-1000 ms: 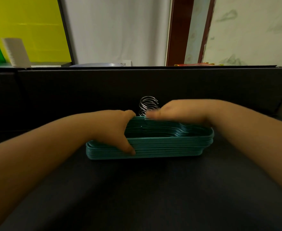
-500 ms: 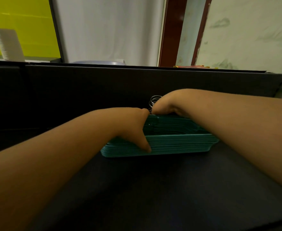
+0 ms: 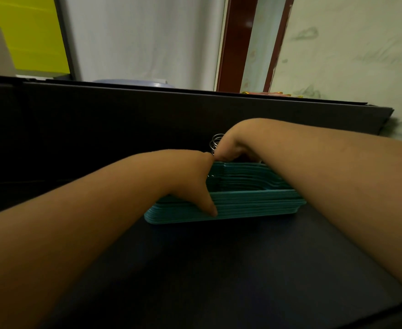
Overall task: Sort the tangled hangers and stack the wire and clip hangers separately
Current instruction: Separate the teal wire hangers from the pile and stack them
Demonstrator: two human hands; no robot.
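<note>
A neat stack of teal hangers (image 3: pixel 254 205) lies flat on the dark table (image 3: pixel 219 269). Their silver metal hooks (image 3: pixel 215 142) bunch together at the back, partly hidden. My left hand (image 3: pixel 190 179) grips the stack's left half, thumb pressed on the front edge and fingers over the top. My right hand (image 3: pixel 233 146) curls over the back of the stack at the hooks; its fingers are hidden behind it. Which kind of hanger these are I cannot tell.
A dark upright panel (image 3: pixel 124 119) runs along the back of the table, close behind the stack. Beyond it are a white curtain, a red-brown door frame (image 3: pixel 235 43) and a yellow board (image 3: pixel 21 32). The table's right edge falls off at lower right.
The view has shifted closer and to the right. My right hand moved from lying flat on the stack's top to curling over the hooks. My left hand keeps its grip.
</note>
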